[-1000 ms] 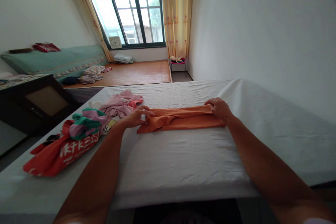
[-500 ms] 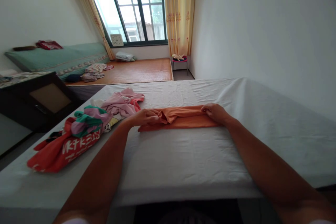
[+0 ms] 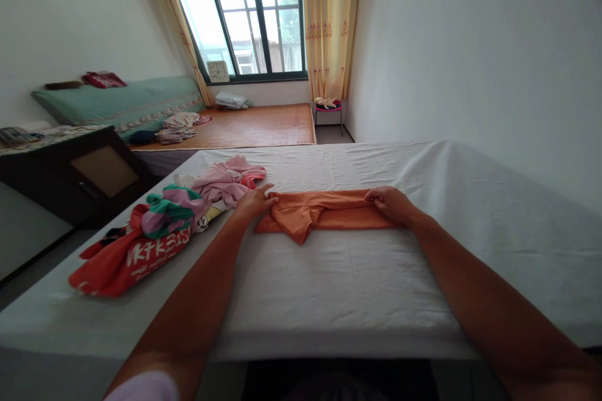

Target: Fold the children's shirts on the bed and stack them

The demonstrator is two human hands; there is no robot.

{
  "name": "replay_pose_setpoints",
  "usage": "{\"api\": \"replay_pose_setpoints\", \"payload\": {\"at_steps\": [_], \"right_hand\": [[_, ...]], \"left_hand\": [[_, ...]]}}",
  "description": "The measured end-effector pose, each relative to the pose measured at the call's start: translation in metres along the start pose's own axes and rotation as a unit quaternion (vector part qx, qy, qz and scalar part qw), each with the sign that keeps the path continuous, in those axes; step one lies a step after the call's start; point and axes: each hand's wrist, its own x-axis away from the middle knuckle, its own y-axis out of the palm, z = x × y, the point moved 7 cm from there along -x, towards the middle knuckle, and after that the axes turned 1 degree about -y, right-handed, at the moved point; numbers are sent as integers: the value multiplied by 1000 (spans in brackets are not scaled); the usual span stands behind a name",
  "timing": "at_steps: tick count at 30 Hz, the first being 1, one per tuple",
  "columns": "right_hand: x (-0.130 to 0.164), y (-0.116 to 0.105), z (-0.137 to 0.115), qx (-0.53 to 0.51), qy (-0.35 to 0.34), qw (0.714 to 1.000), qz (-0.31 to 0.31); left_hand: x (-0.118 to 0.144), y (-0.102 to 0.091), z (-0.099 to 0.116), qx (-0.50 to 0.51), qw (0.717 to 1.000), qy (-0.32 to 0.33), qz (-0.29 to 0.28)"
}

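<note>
An orange T-shirt [image 3: 343,216] lies in a long narrow fold across the white-covered surface, one short sleeve flopped down toward me near its left end. My left hand [image 3: 255,203] is at the shirt's upper left corner, thumb and fingers closed on the cloth there. At the far right end, my right hand [image 3: 392,205] pinches the upper edge between thumb and fingertips. The right end of the shirt is partly hidden beneath that hand.
Left of the shirt sits a heap of crumpled clothes: a red garment with white lettering [image 3: 141,257], a green and purple one [image 3: 174,208] and a pink one [image 3: 226,178]. Beyond are a dark cabinet [image 3: 89,169], a mat-covered bed [image 3: 263,125] and a pink stool [image 3: 328,108]. A wall rises on the right.
My left hand has shifted from over the sleeve to the upper left corner. The sleeve now hangs down past the shirt's near edge. My right hand keeps its hold.
</note>
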Motion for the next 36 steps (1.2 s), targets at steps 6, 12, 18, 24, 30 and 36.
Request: {"api": "replay_pose_setpoints", "payload": {"at_steps": [6, 12, 18, 24, 30, 36], "right_hand": [[0, 2, -1, -9, -16, 1000, -1], [1, -4, -10, -28, -18, 999, -3], [1, 0, -19, -49, -46, 998, -16], [0, -1, -4, -11, -24, 999, 24], [2, -4, 11, 26, 53, 997, 53], [9, -25, 25, 74, 107, 988, 84]], "left_hand": [[-8, 0, 1, 10, 996, 4, 84], [-1, -6, 11, 25, 989, 110, 95], [20, -2, 49, 182, 952, 225, -97], [16, 23, 55, 125, 951, 267, -92], [2, 39, 39, 63, 967, 235, -70], [10, 28, 37, 110, 958, 248, -98]]}}
